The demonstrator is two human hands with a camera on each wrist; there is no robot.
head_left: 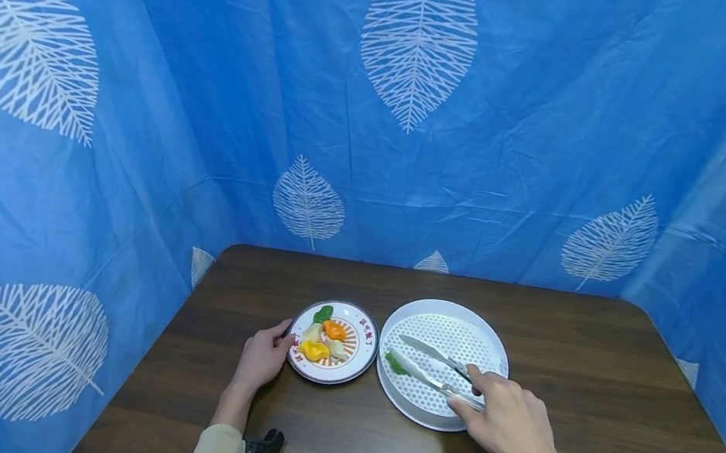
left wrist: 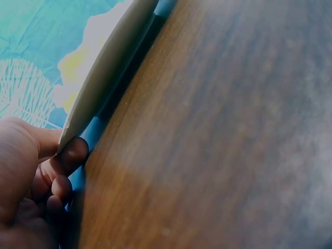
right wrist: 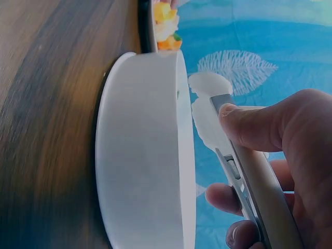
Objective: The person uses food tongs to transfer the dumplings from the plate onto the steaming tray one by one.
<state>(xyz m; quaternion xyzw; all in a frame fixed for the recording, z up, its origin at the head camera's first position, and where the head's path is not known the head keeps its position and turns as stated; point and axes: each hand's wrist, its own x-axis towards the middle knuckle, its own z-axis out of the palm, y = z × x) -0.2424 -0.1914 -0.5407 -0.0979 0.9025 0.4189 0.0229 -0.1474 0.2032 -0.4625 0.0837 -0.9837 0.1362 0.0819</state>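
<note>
My left hand (head_left: 262,356) pinches the left rim of a round white plate (head_left: 352,370) with red markings, thumb above and fingers beneath in the left wrist view. Several dumpling-like pieces lie on it: a green one (head_left: 323,314), an orange one (head_left: 334,329), a yellow one (head_left: 314,351) and pale ones. My right hand (head_left: 510,417) holds metal tongs (right wrist: 270,202) over a white round tray (head_left: 459,335) with a perforated bottom. The tongs' arms stand apart. A green piece (head_left: 395,364) lies in the tray by the lower arm's tip, partly hidden by it.
The plate and the tray stand side by side, almost touching, on a dark wooden table (head_left: 570,351). A blue curtain (head_left: 524,141) with white leaf prints hangs behind the table and at both sides. A black wrist device (head_left: 263,446) sits by my left sleeve.
</note>
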